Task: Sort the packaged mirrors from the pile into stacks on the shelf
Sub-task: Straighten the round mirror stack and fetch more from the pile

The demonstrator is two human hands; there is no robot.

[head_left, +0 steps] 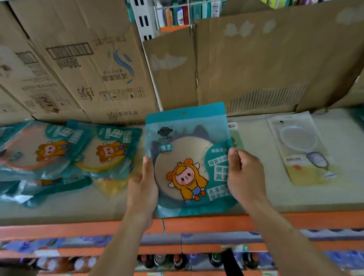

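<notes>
Fingers (147, 165) of the left hand (142, 188) and right hand (245, 176) grip the mirror pack (187, 151) over the shelf (70, 209), between the pile (52, 153) and a white pack (301, 146).

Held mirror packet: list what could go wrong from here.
1. The left hand and right hand pinch the mirror packet only by its side edges, near the front edge of the shelf; it might slip and drop.
2. The pale packet at right looks different, so stacking there would mix sorts.
</notes>
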